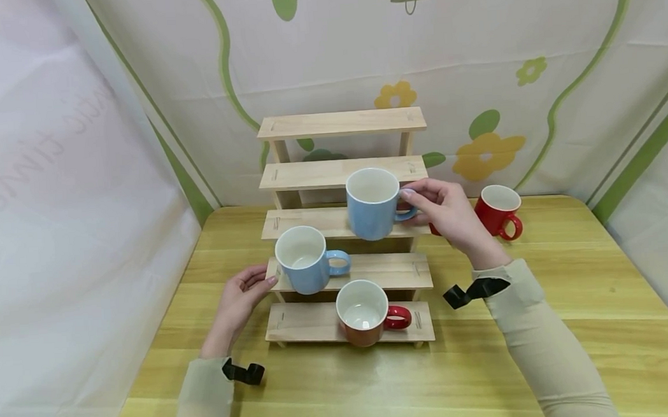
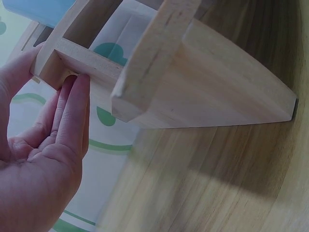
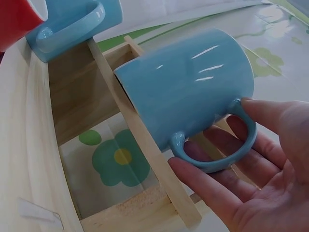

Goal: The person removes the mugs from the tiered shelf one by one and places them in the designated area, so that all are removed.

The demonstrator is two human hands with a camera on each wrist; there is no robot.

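My right hand (image 1: 446, 217) holds a light blue mug (image 1: 373, 209) by its handle, thumb on top, at the third board of a stepped wooden rack (image 1: 340, 122). In the right wrist view the mug's base (image 3: 140, 106) is close to a board's edge; I cannot tell whether it touches. My left hand (image 1: 242, 300) grips the left end of the second board from the bottom, fingers beneath it in the left wrist view. A second blue mug (image 1: 303, 264) stands upright on that board. On the lowest board stands a red mug (image 1: 362, 315), white inside, its handle pointing right.
Another red mug (image 1: 497, 211) stands on the wooden table (image 1: 580, 283) right of the rack. A bit of red (image 1: 434, 229) shows beside my right hand, mostly hidden. Patterned white cloth (image 1: 324, 49) hangs behind the rack, with more cloth at both sides.
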